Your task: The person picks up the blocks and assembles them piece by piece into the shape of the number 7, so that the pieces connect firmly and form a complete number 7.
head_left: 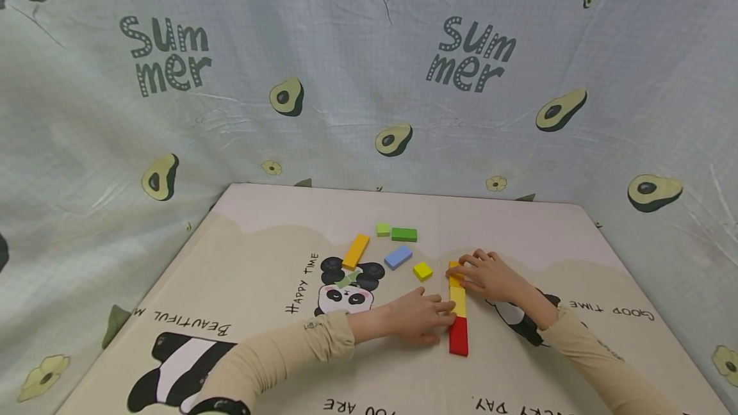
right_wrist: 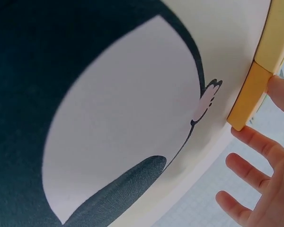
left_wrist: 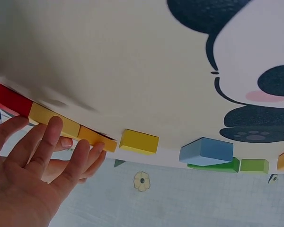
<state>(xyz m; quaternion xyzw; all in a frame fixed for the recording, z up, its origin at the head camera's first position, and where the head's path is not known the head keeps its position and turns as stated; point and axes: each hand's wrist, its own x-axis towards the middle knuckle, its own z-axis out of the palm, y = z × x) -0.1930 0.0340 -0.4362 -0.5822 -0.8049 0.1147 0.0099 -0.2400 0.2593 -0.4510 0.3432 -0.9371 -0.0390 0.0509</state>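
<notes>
Three blocks lie end to end in a straight row on the worktop (head_left: 507,229): the red block (head_left: 459,339) at the person's end, the pale yellow block (head_left: 458,300) in the middle, the orange block (right_wrist: 250,97) at the far end; the right hand (head_left: 494,278) pinches the orange block, thumb at its side by the joint with the pale yellow block and index fingertip at its outer end, the other fingers spread; the left hand (head_left: 416,316) comes from the other side, its grip apart, fingers nearly straight and touching the row about where red meets pale yellow.

Left of the row and near it lies a small yellow block (head_left: 423,271); farther left are a blue block (head_left: 398,257), a green block (head_left: 404,234), a light green block (head_left: 383,229) just beside it, and a loose orange block (head_left: 355,252) across a panda print (head_left: 346,298); behind the worktop hangs a pale curtain (head_left: 346,50) printed with avocados.
</notes>
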